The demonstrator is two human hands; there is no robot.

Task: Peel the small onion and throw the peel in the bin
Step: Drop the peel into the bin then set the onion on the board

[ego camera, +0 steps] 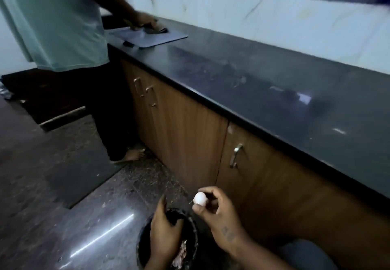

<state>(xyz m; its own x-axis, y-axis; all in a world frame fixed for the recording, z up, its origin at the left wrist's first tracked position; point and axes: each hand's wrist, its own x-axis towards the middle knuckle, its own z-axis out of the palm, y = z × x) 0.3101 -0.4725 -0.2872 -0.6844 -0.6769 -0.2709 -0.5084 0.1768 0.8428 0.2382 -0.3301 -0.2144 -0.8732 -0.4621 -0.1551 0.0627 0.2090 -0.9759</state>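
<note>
Head view: onion (200,198) held by bin (142,246)

The small white onion is pinched between thumb and fingertips of the right hand (217,217), just beside the black bin's far rim. The left hand (164,234) is held over the bin's mouth, fingers loosely bent; whether peel is gripped cannot be told. The bin is half covered by that hand and cut off at the bottom edge, its contents blurred. Cabinet doors (185,134) stand close on the right. Open floor lies to the left, by a dark mat (80,177).
</note>
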